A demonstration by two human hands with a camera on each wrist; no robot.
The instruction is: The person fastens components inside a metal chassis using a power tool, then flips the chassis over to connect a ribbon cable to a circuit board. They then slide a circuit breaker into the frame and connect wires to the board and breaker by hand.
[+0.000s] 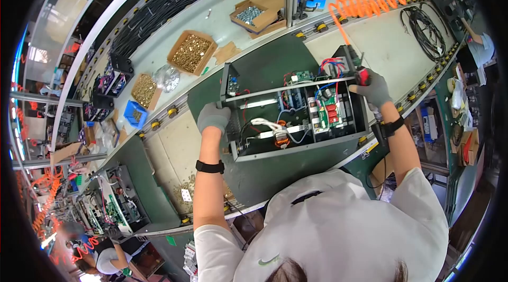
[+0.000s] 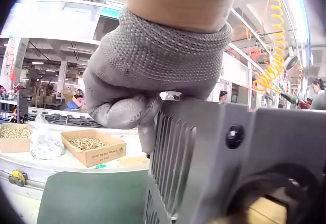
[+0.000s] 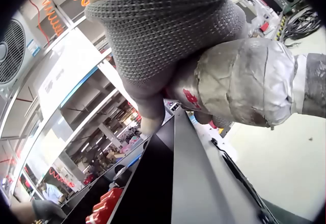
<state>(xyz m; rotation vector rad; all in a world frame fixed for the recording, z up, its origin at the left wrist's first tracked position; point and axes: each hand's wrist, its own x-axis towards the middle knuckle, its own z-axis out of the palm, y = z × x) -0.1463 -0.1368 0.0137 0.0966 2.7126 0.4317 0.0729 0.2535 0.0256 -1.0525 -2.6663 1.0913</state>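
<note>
An open metal chassis [image 1: 296, 150] with circuit boards [image 1: 332, 112] and a copper coil [image 1: 281, 136] rests on a dark green board [image 1: 254, 176]. My gloved left hand [image 1: 214, 118] grips its left end; in the left wrist view the curled fingers of that hand [image 2: 153, 71] hold the top edge beside the vent slots [image 2: 173, 152]. At the chassis's right end, my gloved right hand [image 1: 373, 88] holds a power driver [image 1: 363, 75]. The right wrist view shows the driver's taped body [image 3: 244, 79] under the hand [image 3: 168, 46], with fingers at the chassis rim [image 3: 191, 168].
Cardboard boxes of brass-coloured parts [image 1: 191, 53] and screws [image 1: 248, 15], plus a blue bin [image 1: 136, 114], stand beyond the conveyor rail. An orange coiled hose [image 1: 381, 1] hangs at upper right, near black cables [image 1: 425, 33]. Another chassis [image 1: 119, 197] is at left.
</note>
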